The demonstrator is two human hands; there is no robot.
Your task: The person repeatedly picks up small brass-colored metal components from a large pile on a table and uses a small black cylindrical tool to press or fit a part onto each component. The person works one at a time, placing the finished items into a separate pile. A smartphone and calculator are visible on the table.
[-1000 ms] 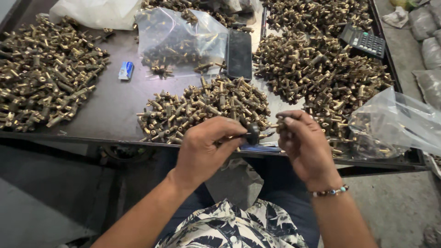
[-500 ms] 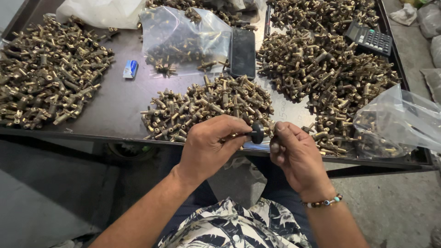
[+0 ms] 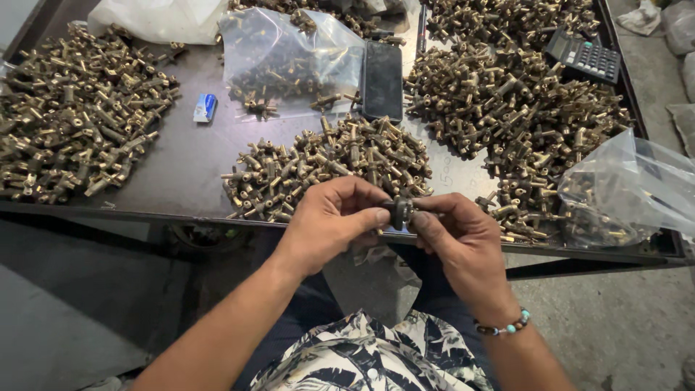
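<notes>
My left hand (image 3: 331, 223) and my right hand (image 3: 457, 240) meet just in front of the table's near edge (image 3: 145, 211), both pinching one small dark round part (image 3: 400, 212) with a short brass stem. The fingertips cover most of that part. Right behind the hands lies a heap of small brass fittings (image 3: 326, 165) on the dark tabletop. My right wrist wears a beaded bracelet (image 3: 503, 327).
More brass fittings are heaped at left (image 3: 72, 119) and at right (image 3: 521, 108). A clear bag with fittings (image 3: 289, 61), a dark phone (image 3: 381, 80), a calculator (image 3: 583, 56), a small blue-white object (image 3: 205, 107) and another clear bag (image 3: 626, 190) lie on the table.
My hands have drawn closer together around the small part and shifted slightly left. The view has tilted a little; the heaps have not moved.
</notes>
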